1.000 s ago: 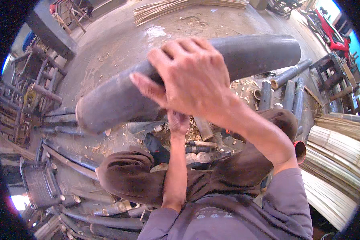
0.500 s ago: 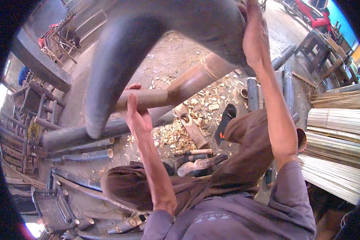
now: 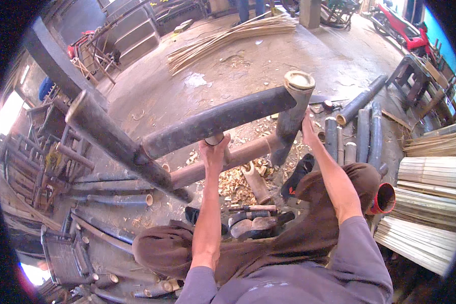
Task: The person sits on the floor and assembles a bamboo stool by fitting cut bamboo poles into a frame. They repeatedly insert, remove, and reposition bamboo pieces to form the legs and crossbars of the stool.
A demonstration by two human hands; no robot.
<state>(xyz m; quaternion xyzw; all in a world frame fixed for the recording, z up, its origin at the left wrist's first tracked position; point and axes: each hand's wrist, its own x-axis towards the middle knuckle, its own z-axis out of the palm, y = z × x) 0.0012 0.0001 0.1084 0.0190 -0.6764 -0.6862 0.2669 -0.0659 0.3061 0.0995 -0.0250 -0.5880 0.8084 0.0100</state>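
Observation:
A bamboo frame is held up in front of me. It has a thick dark left post (image 3: 114,134) that leans, and a right post (image 3: 291,116) with a pale cut top. A dark upper rail (image 3: 218,119) and a brown lower rail (image 3: 197,173) run between them. Between the rails, my left hand (image 3: 214,154) is closed round a short bamboo strut (image 3: 215,138) whose pale end is close under the upper rail. On the outer side of the right post lies my right hand (image 3: 308,130), its fingers partly hidden behind the bamboo.
Wood chips (image 3: 225,187) cover the floor below. By my legs lie hand tools (image 3: 253,223) and a bamboo offcut (image 3: 256,183). Bamboo poles (image 3: 111,199) lie left, more poles (image 3: 362,134) right. Split slats (image 3: 425,202) are stacked at right; a strip bundle (image 3: 233,40) lies farther off.
The frame has come down and away from me and has turned, so both posts and rails now show. My right hand has lowered; my left hand has moved right, still on the strut.

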